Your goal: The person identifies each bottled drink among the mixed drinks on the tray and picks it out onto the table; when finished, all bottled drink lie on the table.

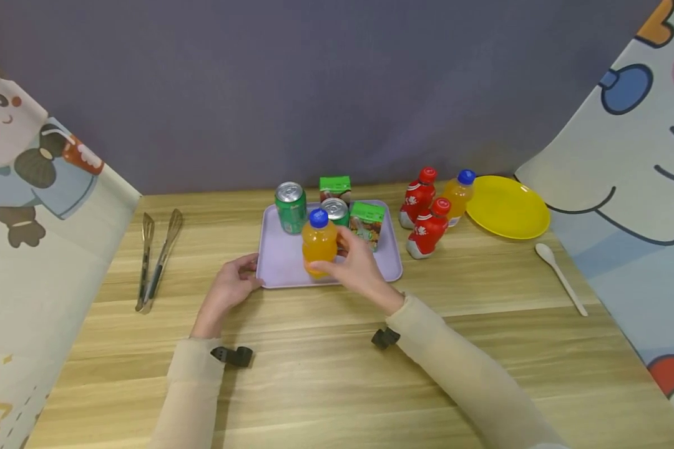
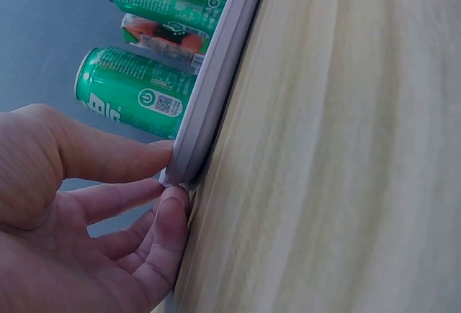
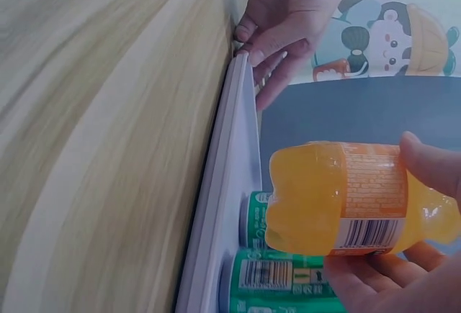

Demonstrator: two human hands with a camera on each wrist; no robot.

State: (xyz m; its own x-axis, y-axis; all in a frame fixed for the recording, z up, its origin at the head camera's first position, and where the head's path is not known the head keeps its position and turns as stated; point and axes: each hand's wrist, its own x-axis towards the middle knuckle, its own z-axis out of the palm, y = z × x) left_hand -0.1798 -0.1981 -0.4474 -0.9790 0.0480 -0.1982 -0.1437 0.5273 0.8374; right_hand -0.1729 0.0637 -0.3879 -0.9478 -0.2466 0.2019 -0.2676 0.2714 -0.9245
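Observation:
My right hand (image 1: 362, 267) grips an orange drink bottle (image 1: 319, 242) with a blue cap between thumb and fingers. The bottle is upright over the pale purple tray (image 1: 281, 265); in the right wrist view its base (image 3: 277, 209) shows apart from the tray. At the tray's near left corner, my left hand (image 1: 233, 284) pinches the rim, thumb on the edge and fingers against its outer side. On the tray are a green can (image 1: 291, 209), a second green can (image 1: 336, 209) partly hidden by the bottle, a green drink carton (image 1: 367, 223) and another carton (image 1: 335, 187) behind.
Right of the tray stand two red bottles (image 1: 418, 198) and another orange drink bottle (image 1: 458, 194), beside a yellow plate (image 1: 508, 207). A pale spoon (image 1: 561, 279) lies at the far right. Metal tongs (image 1: 160, 262) lie at the left. A grey backdrop (image 1: 337, 93) rises behind the table.

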